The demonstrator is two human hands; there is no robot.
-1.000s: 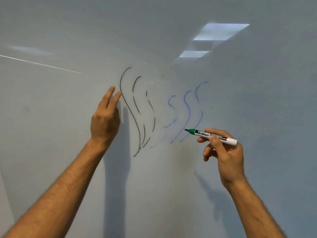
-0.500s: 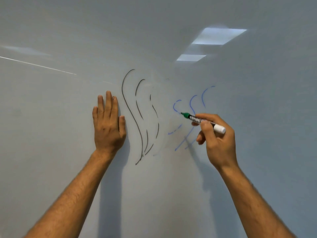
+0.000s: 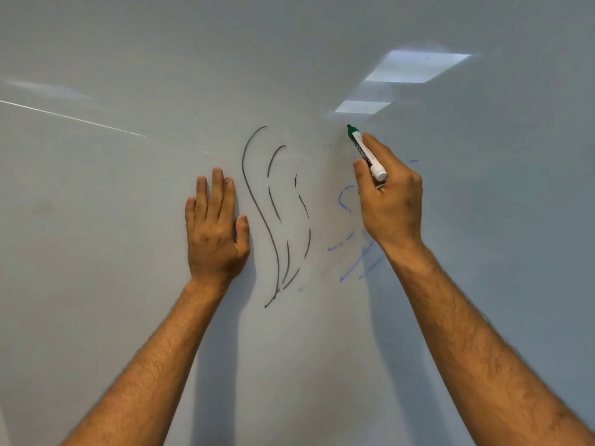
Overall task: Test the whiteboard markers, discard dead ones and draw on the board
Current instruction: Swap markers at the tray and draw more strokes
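While our left hand (image 3: 215, 233) lies flat on the whiteboard (image 3: 96, 252), fingers straight and close together, our right hand (image 3: 388, 201) pinches a green marker (image 3: 365, 152) between thumb and curled fingers. We hold its green tip up and to the left, at the board's surface above the blue strokes (image 3: 346, 220); we cannot tell whether it touches. Black curved lines (image 3: 273, 217) run between our hands, just beside the left thumb.
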